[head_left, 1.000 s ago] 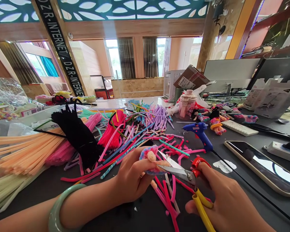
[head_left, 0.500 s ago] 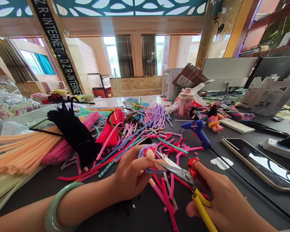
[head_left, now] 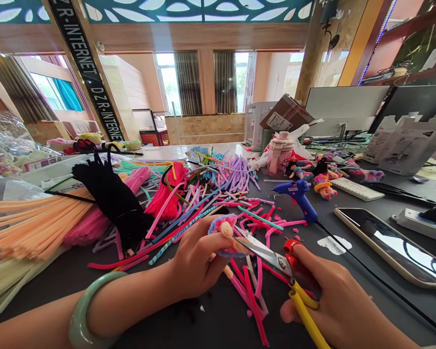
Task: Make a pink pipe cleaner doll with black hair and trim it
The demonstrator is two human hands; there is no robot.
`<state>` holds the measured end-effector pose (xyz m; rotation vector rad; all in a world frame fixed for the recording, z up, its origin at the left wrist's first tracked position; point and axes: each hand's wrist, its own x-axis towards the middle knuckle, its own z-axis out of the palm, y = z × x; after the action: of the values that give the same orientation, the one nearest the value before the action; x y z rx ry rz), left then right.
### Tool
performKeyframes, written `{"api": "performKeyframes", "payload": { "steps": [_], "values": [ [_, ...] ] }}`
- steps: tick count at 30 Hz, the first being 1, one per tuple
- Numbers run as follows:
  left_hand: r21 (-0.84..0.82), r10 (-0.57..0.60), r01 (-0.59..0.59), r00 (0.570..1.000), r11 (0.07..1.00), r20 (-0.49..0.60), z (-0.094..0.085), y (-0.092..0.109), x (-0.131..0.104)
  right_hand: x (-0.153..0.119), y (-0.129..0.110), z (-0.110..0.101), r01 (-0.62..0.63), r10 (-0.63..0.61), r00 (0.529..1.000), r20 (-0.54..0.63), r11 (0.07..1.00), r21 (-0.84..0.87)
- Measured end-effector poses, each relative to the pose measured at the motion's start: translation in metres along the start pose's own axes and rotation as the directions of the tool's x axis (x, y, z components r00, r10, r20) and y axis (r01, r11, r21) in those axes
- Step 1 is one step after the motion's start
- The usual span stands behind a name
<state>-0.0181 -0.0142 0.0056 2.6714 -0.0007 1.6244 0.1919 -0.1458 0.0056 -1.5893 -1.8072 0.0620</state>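
Observation:
Between its thumb and fingers, my left hand [head_left: 199, 259] pinches a small fuzzy pipe-cleaner piece [head_left: 221, 225], pink and blue with a peach ball at its middle. Part of that piece is hidden behind the fingers. My right hand [head_left: 330, 300] grips a pair of scissors [head_left: 281, 263] with yellow handles and a red-wrapped loop. The blades are parted, and their tips reach the right edge of the fuzzy piece. Cut pink pipe-cleaner lengths [head_left: 252, 300] lie on the dark table below the hands.
Bundles of black [head_left: 112, 203], peach [head_left: 39, 218] and hot-pink pipe cleaners [head_left: 167, 191] spread over the left side. A blue glue gun [head_left: 298, 196] with a black cord lies right of centre. Further right are a phone [head_left: 388, 247] and a white keyboard [head_left: 359, 189]. A pink bottle [head_left: 279, 152] stands behind.
The scissor tips shift very slightly against the fuzzy piece. Both hands otherwise keep almost the same place and hold.

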Motion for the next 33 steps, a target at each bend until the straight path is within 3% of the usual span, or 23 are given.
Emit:
{"api": "performKeyframes", "payload": {
  "steps": [5, 10, 18, 24, 30, 33],
  "values": [
    [-0.002, 0.013, -0.013, 1.000, 1.000, -0.003, 0.000, -0.001, 0.000, -0.004, 0.006, 0.002, 0.025, -0.027, 0.998, -0.062, 0.999, -0.029],
    [0.017, 0.007, -0.007, 1.000, 1.000, -0.001, 0.000, -0.001, 0.000, -0.007, 0.014, 0.005, 0.052, -0.055, 0.998, -0.025, 0.993, -0.110],
    [0.008, 0.026, -0.026, 0.999, 1.000, -0.029, 0.001, -0.001, 0.002, 0.000, 0.000, 0.003, 0.054, -0.071, 0.985, -0.156, 0.992, -0.113],
    [0.026, 0.022, -0.021, 0.999, 0.999, -0.037, 0.003, -0.002, -0.002, -0.003, 0.007, 0.006, 0.139, -0.203, 0.946, -0.254, 0.959, -0.248],
    [-0.074, -0.072, 0.063, 0.989, 0.995, -0.132, 0.009, -0.003, -0.004, -0.006, 0.008, 0.005, 0.080, -0.138, 0.952, -0.274, 0.974, -0.213],
    [-0.057, -0.049, 0.040, 0.984, 0.998, -0.172, 0.010, -0.004, -0.004, -0.006, 0.009, 0.004, 0.120, -0.191, 0.947, -0.259, 0.957, -0.265]
  ]
}}
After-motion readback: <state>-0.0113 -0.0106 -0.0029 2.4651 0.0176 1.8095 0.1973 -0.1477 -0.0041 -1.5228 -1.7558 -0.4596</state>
